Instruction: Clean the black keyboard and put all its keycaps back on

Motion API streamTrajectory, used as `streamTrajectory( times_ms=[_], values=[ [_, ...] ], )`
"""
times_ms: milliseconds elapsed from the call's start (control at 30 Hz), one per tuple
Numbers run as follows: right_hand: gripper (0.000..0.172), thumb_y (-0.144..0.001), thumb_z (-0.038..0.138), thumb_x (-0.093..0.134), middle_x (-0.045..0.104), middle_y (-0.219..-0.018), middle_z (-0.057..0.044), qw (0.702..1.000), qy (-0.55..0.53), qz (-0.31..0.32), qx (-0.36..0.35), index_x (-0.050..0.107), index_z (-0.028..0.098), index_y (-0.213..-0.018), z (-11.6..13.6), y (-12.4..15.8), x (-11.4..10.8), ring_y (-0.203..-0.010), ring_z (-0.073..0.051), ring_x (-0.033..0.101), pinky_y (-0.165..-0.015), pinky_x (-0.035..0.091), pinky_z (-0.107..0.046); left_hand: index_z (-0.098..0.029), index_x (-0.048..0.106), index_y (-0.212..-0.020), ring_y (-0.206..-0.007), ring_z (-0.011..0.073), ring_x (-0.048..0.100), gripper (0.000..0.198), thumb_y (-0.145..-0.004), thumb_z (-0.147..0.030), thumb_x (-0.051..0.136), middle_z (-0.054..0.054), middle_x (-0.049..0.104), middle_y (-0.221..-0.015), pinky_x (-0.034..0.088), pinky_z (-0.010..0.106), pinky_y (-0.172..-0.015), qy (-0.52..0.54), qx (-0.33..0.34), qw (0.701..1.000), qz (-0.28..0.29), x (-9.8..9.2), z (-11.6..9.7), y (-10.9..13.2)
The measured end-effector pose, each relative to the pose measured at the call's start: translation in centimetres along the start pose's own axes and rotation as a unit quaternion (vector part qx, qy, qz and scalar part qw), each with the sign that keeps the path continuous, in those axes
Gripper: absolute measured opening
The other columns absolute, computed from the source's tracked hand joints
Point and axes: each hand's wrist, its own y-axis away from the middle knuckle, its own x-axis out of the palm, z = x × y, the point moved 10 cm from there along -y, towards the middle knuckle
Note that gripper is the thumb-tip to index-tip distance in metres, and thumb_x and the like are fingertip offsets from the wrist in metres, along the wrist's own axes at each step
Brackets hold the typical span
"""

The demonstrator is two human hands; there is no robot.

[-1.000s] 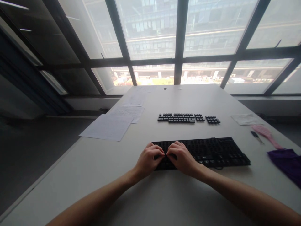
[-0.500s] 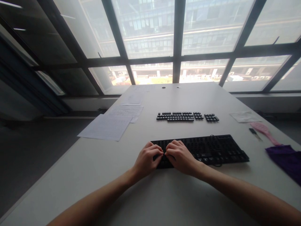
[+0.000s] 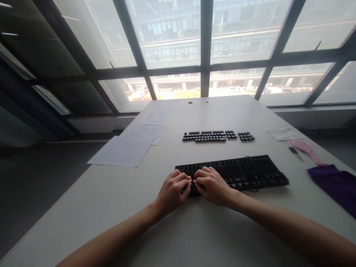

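Observation:
A black keyboard [image 3: 236, 172] lies slightly turned on the white table, with keycaps on its lower rows and bare key sockets across much of the upper part. Both my hands are over its left end, fingertips almost meeting. My left hand [image 3: 174, 187] is closed, thumb and fingers pinched together at the lower-left keys. Just beside it my right hand [image 3: 210, 184] is pinched at the same spot. Whatever sits between the fingertips is too small and hidden to make out. Beyond the keyboard, loose black keycaps [image 3: 210, 137] are laid out in keyboard-like rows.
Printed papers [image 3: 122, 151] lie along the table's left side. To the right are a pink brush [image 3: 305, 148], a small dark-handled tool [image 3: 295, 152], a white wipe or bag [image 3: 283, 134] and a purple cloth [image 3: 332, 183]. Large windows stand behind the table [image 3: 125, 230].
The view has shifted slightly, so everything sits a little further left. My left thumb has drawn in under the fingers; both hands stay at the keyboard's left end.

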Motion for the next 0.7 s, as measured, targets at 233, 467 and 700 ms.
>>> streamTrajectory(
  times_ms=[233, 467, 700],
  values=[
    [0.012, -0.093, 0.018, 0.063, 0.069, -0.101, -0.003, 1.0, -0.004, -0.005, 0.004, 0.068, 0.02, -0.083, 0.0, 0.2, 0.1, -0.091, -0.019, 0.055, -0.083, 0.039, -0.035, -0.02, 0.071, -0.085, -0.087, 0.0214, 0.058, 0.014, -0.093, -0.016, 0.061, 0.005, 0.073, -0.092, 0.053, 0.039, -0.082, 0.006, 0.002, 1.0, -0.001, 0.1, 0.1, -0.3],
    [0.014, -0.093, 0.017, 0.063, 0.069, -0.098, -0.004, 1.0, -0.023, -0.01, 0.005, 0.069, 0.02, -0.081, -0.3, 0.1, 0.0, -0.09, -0.019, 0.055, -0.083, 0.041, -0.035, -0.02, 0.07, -0.082, -0.086, 0.02, 0.058, 0.013, -0.092, -0.015, 0.062, 0.004, 0.073, -0.092, 0.052, 0.037, -0.083, 0.034, 0.003, 0.999, 0.004, 0.5, 0.7, -0.1],
    [0.012, -0.094, 0.017, 0.061, 0.069, -0.099, -0.005, 0.999, -0.034, -0.015, 0.003, 0.069, 0.02, -0.086, -0.3, 0.2, -0.1, -0.092, -0.02, 0.056, -0.085, 0.042, -0.036, -0.021, 0.071, -0.09, -0.088, 0.0202, 0.059, 0.013, -0.094, -0.016, 0.059, 0.004, 0.073, -0.097, 0.052, 0.037, -0.083, 0.035, -0.005, 0.999, 0.001, 0.5, 1.0, 0.2]
  ],
)
